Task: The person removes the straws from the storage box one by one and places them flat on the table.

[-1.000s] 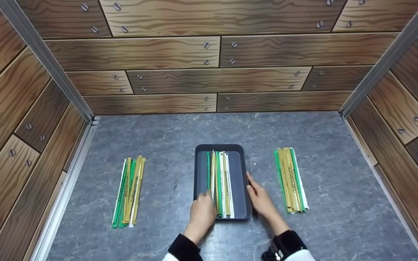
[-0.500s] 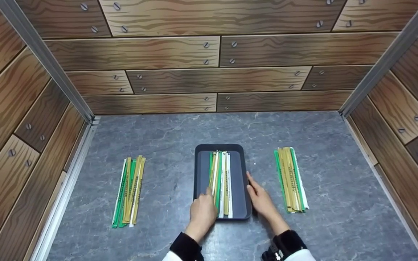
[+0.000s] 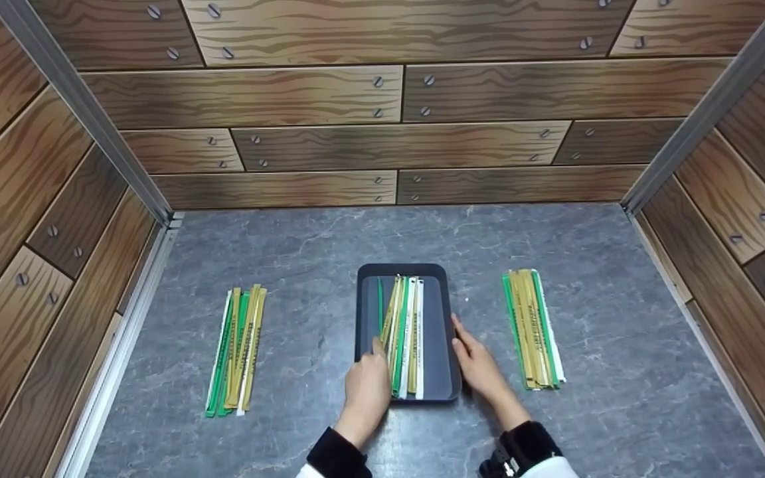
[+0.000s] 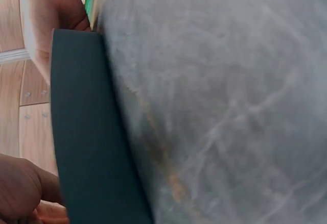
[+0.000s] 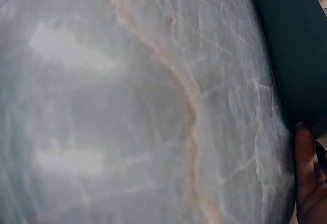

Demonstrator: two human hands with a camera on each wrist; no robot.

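- Now we were tidying the wrapped sticks (image 3: 404, 335) in the dark tray (image 3: 435, 279) mid-tabletop (image 3: 329, 245).
- Our left hand (image 3: 369, 385) nudged them with relaxed fingers; our right hand (image 3: 479, 365) lay flat against the tray's rim.
- Next, we judged, gentle squaring.

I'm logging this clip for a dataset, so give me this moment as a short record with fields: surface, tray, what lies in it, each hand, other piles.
surface: grey marbled table, wood-patterned walls around it
tray: dark rectangular tray, middle of the table
in tray: bundle of green, tan and white strips, lying lengthwise
left hand: left hand at the tray's near left, fingers on the strips' near ends
right hand: right hand against the tray's right rim, fingers straight
other piles: left pile of strips and right pile of strips on the table, apart from the tray
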